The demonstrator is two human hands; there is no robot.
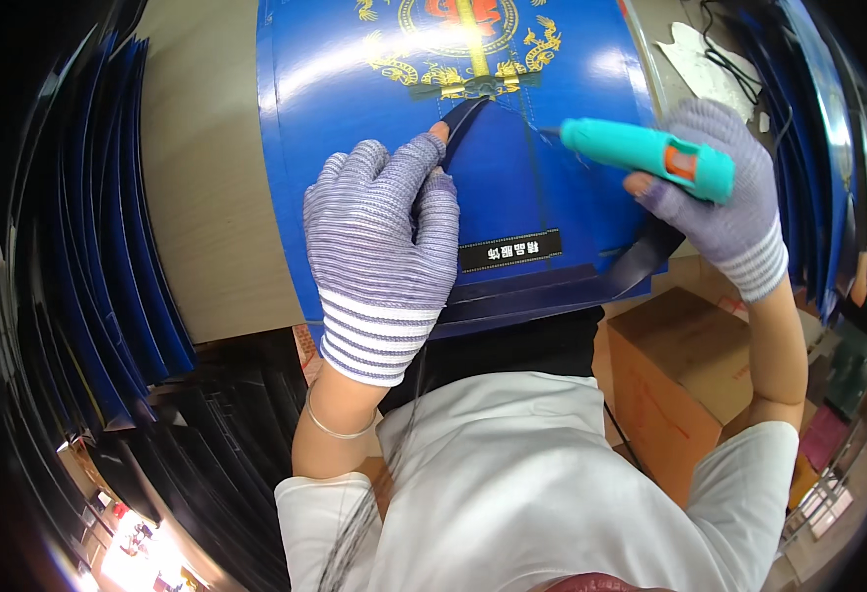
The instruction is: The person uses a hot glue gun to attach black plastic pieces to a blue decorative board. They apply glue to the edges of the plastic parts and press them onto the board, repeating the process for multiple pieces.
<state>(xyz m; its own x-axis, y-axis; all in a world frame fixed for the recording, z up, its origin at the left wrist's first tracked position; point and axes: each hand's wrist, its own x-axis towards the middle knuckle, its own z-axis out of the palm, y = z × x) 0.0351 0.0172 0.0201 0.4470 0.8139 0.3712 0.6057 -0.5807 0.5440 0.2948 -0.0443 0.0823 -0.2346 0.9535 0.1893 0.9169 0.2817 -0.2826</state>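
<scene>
A shiny blue printed panel (355, 109) with gold dragons and a red emblem lies on the table. My left hand (384, 217), in a striped grey-purple knit glove with bare fingertips, pinches the end of a dark ribbon (464, 124) between thumb and forefinger. That end meets a gold and dark bow (483, 87) on the panel. My right hand (724, 187), gloved alike, is closed round a teal glue gun (611, 146). Its nozzle points left, a little right of the bow, with thin glue strands near it. A dark band (552, 291) curves along the panel's near edge.
Stacks of blue panels (108, 227) stand at the left, and more blue panels (808, 168) at the right. A white scrap (700, 69) and a black cord (734, 64) lie at the table's far right. Below the table's near edge sits a cardboard box (680, 365).
</scene>
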